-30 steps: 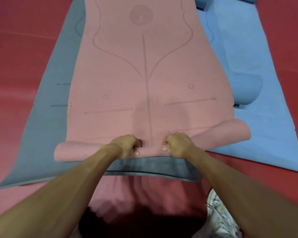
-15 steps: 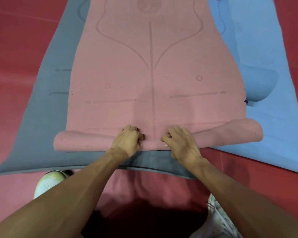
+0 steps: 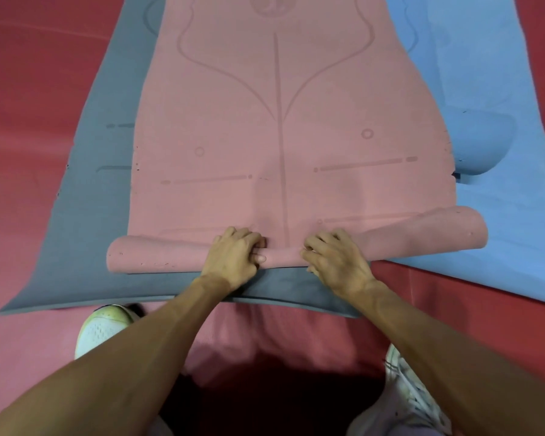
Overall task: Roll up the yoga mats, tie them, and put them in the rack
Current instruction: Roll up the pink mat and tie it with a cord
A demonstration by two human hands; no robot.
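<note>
Directly below the camera, a pink mat lies on a grey mat, its near edge partly rolled. Reading left to right, the roll looks tight at its left end. The left hand and right hand sit close together at its middle, each grip curled over the roll. The right end looks fatter and lies farther forward. With both ends unguided, the roll may skew into a cone that is awkward to tie, and the grey mat might drag along. Red floor surrounds everything. At the right, a blue mat carries a rolled blue mat. No rack shows.
</note>
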